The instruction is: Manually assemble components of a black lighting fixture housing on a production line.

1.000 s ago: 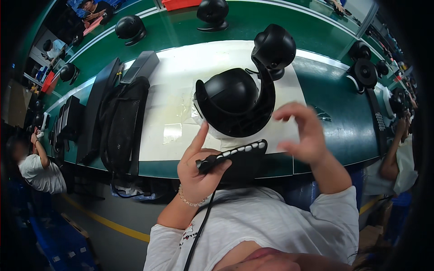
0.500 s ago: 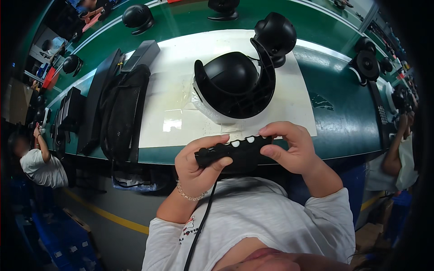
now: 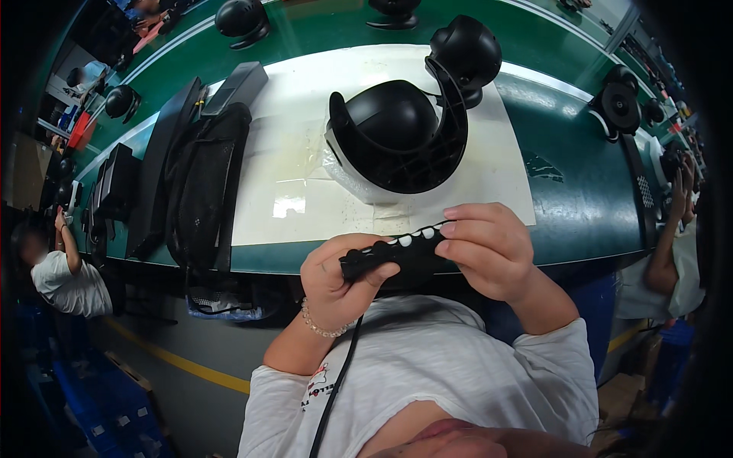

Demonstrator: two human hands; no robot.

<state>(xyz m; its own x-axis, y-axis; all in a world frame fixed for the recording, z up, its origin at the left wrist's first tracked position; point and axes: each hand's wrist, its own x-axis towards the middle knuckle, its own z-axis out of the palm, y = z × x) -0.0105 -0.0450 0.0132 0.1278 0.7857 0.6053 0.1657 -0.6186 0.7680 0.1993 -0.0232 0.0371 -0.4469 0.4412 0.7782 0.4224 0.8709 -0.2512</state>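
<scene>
Just past the table's near edge, a dark strip-like piece (image 3: 418,253) with a scalloped top edge and several white round spots is held in front of me. My left hand (image 3: 334,281) is closed on its left end, thumb below and fingers behind. On the right end, the fingers of my right hand (image 3: 492,252) pinch the top edge near the white spots. Beyond my hands, a large glossy black shell with a curved rim (image 3: 408,174) rests on a white foam block (image 3: 355,183). Behind it stands a rounded black unit (image 3: 467,52).
A white mat (image 3: 275,175) covers part of the green table (image 3: 580,183). To the left lie a black mesh bag (image 3: 210,183) and long dark boxes (image 3: 164,164). More rounded black units (image 3: 240,21) stand further back. Other people work at both sides.
The right hand's fingers have shifted along the strip's right end and now lie over its top edge. The strip's right end has tipped slightly upward. My left hand keeps its hold.
</scene>
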